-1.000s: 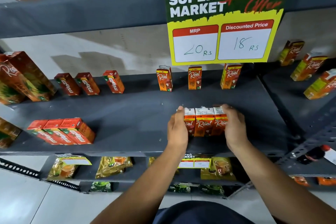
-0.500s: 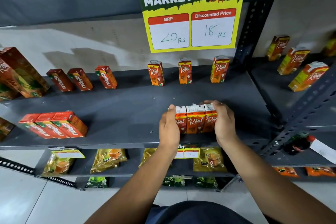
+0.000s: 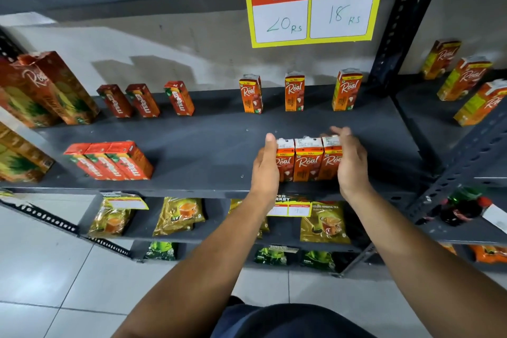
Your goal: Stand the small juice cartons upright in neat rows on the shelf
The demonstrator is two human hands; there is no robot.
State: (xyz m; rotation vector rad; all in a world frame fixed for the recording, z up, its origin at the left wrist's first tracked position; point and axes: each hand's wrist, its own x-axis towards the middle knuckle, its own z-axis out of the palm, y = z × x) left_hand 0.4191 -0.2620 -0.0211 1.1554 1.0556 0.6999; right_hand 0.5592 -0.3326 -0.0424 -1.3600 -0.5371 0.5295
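Observation:
Three small orange Real juice cartons (image 3: pixel 307 162) stand upright side by side near the front edge of the grey shelf (image 3: pixel 208 145). My left hand (image 3: pixel 266 164) lies flat against the left carton. My right hand (image 3: pixel 351 162) presses the right carton, its fingers straight and blurred above the carton top. Behind them, three more Real cartons (image 3: pixel 294 92) stand spaced apart along the back of the shelf.
Red Maaza cartons stand at the back left (image 3: pixel 142 100) and in a tight trio at the front left (image 3: pixel 109 162). Large juice cartons (image 3: pixel 46 88) fill the far left. A yellow price sign (image 3: pixel 312 0) hangs above. A perforated post (image 3: pixel 406 30) borders the right shelf's cartons (image 3: pixel 463 77). Tea packets (image 3: pixel 178 215) lie below.
The view has shifted so the shelf sits further right and lower in the frame. My right fingers, earlier curled over the right carton's top, have straightened. The three cartons stay together.

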